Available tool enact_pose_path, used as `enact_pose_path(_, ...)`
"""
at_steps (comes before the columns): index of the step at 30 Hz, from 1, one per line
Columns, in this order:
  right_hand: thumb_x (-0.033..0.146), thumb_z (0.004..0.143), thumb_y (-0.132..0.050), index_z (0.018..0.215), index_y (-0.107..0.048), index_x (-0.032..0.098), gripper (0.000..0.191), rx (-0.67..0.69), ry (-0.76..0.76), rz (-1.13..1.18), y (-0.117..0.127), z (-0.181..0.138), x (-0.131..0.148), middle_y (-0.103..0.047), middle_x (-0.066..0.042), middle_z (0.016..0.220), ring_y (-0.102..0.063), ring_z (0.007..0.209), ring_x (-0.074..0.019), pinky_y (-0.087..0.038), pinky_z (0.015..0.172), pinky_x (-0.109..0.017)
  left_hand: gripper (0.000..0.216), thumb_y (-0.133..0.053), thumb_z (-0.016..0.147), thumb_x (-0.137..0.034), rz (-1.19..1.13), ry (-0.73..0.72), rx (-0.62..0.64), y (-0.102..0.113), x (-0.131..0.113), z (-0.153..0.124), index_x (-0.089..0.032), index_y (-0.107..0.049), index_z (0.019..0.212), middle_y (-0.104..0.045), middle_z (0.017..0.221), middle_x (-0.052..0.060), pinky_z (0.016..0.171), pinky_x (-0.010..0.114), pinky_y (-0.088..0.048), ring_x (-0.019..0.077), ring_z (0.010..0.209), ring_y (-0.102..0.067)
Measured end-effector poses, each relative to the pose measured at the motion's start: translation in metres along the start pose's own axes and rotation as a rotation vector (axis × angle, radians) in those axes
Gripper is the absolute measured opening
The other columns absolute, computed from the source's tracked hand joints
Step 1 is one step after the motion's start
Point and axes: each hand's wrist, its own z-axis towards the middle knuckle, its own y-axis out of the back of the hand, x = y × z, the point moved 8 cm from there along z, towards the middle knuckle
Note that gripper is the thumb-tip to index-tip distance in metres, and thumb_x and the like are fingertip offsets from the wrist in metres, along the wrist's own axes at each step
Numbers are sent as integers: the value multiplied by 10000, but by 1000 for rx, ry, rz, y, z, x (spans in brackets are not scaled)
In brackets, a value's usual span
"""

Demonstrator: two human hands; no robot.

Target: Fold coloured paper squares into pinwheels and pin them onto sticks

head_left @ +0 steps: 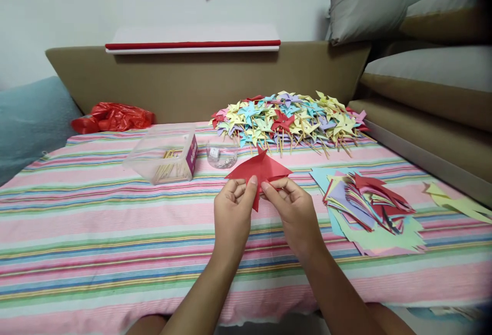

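A piece of red paper (262, 164), cut into pointed flaps, is held up above the striped cloth. My left hand (235, 199) pinches its left side with the thumb across the front. On the other side, my right hand (294, 201) grips the lower right part between thumb and fingers. One red point hangs down between the two hands. Behind the paper stands a small clear round container (222, 156) with tiny metal bits in it. To its left, a clear plastic box (142, 158) lies with thin wooden sticks (169, 170) inside.
Many finished paper pinwheels (284, 119) are heaped at the back right. Cut coloured paper sheets (372, 212) lie at the right, with yellow paper strips (457, 204) beyond. A red plastic bag (115, 118) sits at the back left. Cushions (430, 78) are stacked along the right.
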Motion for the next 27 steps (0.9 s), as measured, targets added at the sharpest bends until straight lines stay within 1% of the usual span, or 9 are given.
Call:
enact_pose_path(5,403,745,-852,784,-672,200,274,17,-1,-7,3,1,-1,-740,-23,798,-681,804,-194,-525,750,-308,296,-764,819,-414,46,-29,-15,-4,1,-3,-162,-617,769,-656,663,-16,606,212,-447,106,634,-558)
enact_pose_path(10,401,745,-848,772,-674,195,271,30,-17,-14,2,1,-1,-728,-24,776,-675,793,-193,-521,740,-302,277,-753,838,-387,81,-51,-14,-3,-2,-2,-165,-606,760,-632,628,-22,581,206,-436,104,619,-537)
enact_pose_path(15,405,750,-844,778,-676,192,273,21,-16,-6,3,1,-2,-724,-19,747,-661,755,-177,-513,710,-289,264,-752,837,-361,84,-89,11,-5,-8,-2,-167,-608,731,-613,594,-24,578,210,-448,115,610,-562)
enact_pose_path(19,400,760,-841,774,-674,193,266,20,-11,10,3,2,-2,-721,-12,745,-665,765,-173,-513,723,-286,268,-757,837,-344,77,-82,28,-6,-7,-2,-165,-597,718,-620,603,-23,572,201,-444,106,604,-550)
enact_pose_path(23,392,762,-842,756,-669,194,263,13,-6,18,4,1,-2,-713,-4,720,-674,769,-173,-518,741,-288,238,-772,834,-305,35,-67,55,-8,-4,-2,-162,-600,754,-587,600,-45,592,183,-445,88,604,-548)
enact_pose_path(27,390,749,-850,756,-667,192,269,6,-4,18,4,1,-2,-720,-10,725,-675,756,-170,-519,717,-280,244,-793,820,-296,-9,-39,55,-8,0,-1,-163,-590,787,-566,610,-59,601,172,-444,78,610,-556)
